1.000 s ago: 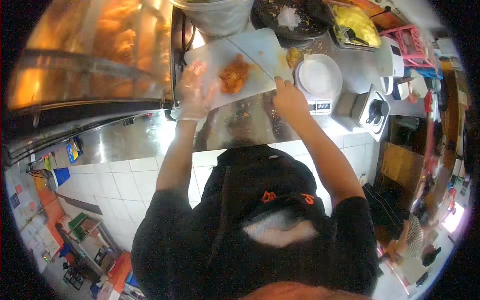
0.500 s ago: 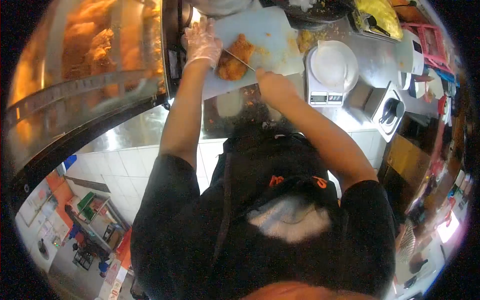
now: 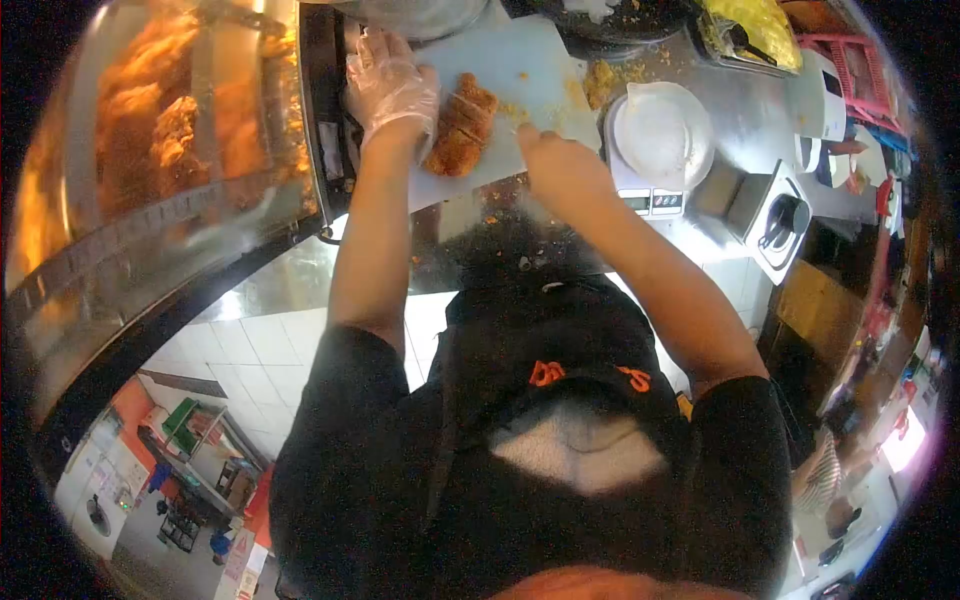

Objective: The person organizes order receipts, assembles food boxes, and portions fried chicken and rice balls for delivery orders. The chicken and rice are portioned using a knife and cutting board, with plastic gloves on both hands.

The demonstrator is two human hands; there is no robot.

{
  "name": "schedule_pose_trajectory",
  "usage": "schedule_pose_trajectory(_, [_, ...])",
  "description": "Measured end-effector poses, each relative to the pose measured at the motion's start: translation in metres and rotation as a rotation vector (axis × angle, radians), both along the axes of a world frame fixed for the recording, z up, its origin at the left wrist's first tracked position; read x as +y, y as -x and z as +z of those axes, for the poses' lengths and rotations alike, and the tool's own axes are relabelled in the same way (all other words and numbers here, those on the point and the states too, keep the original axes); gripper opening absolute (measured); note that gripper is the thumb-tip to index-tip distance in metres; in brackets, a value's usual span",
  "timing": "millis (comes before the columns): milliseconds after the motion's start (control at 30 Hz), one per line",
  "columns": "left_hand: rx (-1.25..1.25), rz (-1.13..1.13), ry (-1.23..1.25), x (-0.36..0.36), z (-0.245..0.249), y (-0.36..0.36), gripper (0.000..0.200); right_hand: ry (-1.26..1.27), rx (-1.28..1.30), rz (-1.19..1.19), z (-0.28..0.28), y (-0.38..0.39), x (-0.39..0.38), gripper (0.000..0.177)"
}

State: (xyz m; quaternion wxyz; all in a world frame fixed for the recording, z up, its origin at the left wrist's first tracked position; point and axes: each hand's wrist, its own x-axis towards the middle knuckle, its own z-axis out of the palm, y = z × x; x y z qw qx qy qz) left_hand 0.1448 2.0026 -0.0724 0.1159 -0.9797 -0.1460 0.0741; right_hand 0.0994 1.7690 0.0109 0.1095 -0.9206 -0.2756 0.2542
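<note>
A crumbed fried cutlet [image 3: 463, 125] lies on the pale cutting board [image 3: 520, 60], with cut lines across it. Beside its left edge is my left hand [image 3: 393, 85] in a clear plastic glove, fingers stretched out and holding nothing. My right hand [image 3: 565, 172] is closed around the handle of a knife, to the right of the cutlet. Hardly any of the blade can be made out now. Loose crumbs are scattered over the board's right side.
Right of the board stands a kitchen scale [image 3: 650, 202] with a white bowl [image 3: 662, 135] on it. A lit glass display case [image 3: 170, 200] of fried food borders the left. Farther right are a metal container [image 3: 775, 220] and a yellow-lined tray [image 3: 750, 35].
The knife blade, earlier lying across the cutlet, has come away to the right. The cutlet shows clearer cut lines. My left hand has shifted slightly left.
</note>
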Motion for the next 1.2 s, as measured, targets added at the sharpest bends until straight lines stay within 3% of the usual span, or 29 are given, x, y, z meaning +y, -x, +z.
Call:
schedule_pose_trajectory(100, [0.203, -0.093, -0.202, -0.019, -0.001, 0.010, 0.073, 0.045, 0.052, -0.001, -0.034, -0.013, -0.007, 0.019])
schedule_pose_trajectory(167, [-0.111, 0.092, 0.203, -0.019, -0.012, -0.004, 0.073, 0.021, 0.014, 0.006, -0.041, -0.016, -0.008, 0.019])
schedule_pose_trajectory(267, [0.024, 0.044, 0.012, -0.019, 0.039, 0.012, 0.072, -0.024, 0.030, 0.023, -0.011, 0.000, -0.001, 0.017])
schedule_pose_trajectory(333, [-0.072, 0.001, -0.067, -0.011, 0.041, 0.031, 0.072, -0.020, 0.073, 0.019, 0.006, 0.012, 0.000, 0.016])
schedule_pose_trajectory(500, [-0.048, 0.091, 0.192, 0.000, -0.018, 0.061, 0.073, -0.021, 0.178, -0.003, -0.026, 0.033, 0.009, 0.016])
schedule_pose_trajectory(700, [-0.093, 0.061, -0.040, 0.009, 0.014, 0.074, 0.069, -0.027, 0.118, 0.052, 0.002, 0.044, 0.015, 0.016])
schedule_pose_trajectory(733, [-0.208, 0.022, 0.072, 0.013, 0.021, 0.081, 0.068, -0.025, 0.172, 0.041, 0.016, 0.047, 0.018, 0.018])
schedule_pose_trajectory(833, [-0.031, 0.092, 0.156, 0.006, -0.018, 0.091, 0.066, -0.005, 0.242, 0.027, -0.025, 0.052, 0.019, 0.018])
schedule_pose_trajectory(867, [0.100, 0.055, 0.001, 0.010, -0.021, 0.084, 0.068, -0.031, 0.234, 0.030, -0.027, 0.050, 0.020, 0.018])
schedule_pose_trajectory(967, [-0.019, -0.020, 0.020, 0.027, -0.025, 0.082, 0.070, -0.056, 0.235, 0.047, -0.023, 0.052, 0.021, 0.019])
schedule_pose_trajectory(1000, [-0.034, -0.027, 0.005, 0.032, -0.013, 0.082, 0.070, -0.071, 0.219, 0.043, -0.017, 0.052, 0.018, 0.019])
schedule_pose_trajectory(1067, [-0.501, -0.238, 0.478, 0.030, 0.026, 0.099, 0.080, -0.116, 0.147, -0.005, -0.001, 0.060, 0.001, 0.020])
schedule_pose_trajectory(1100, [-0.497, -0.253, 0.479, 0.026, 0.044, 0.103, 0.080, -0.120, 0.147, -0.019, 0.001, 0.057, -0.008, 0.020])
schedule_pose_trajectory(1167, [-0.240, -0.320, 0.469, 0.017, 0.078, 0.106, 0.093, 0.002, 0.020, -0.103, 0.004, 0.054, -0.025, 0.022])
schedule_pose_trajectory(1200, [-0.048, -0.299, 0.337, 0.004, 0.086, 0.103, 0.103, -0.002, 0.021, -0.104, 0.002, 0.051, -0.029, 0.022])
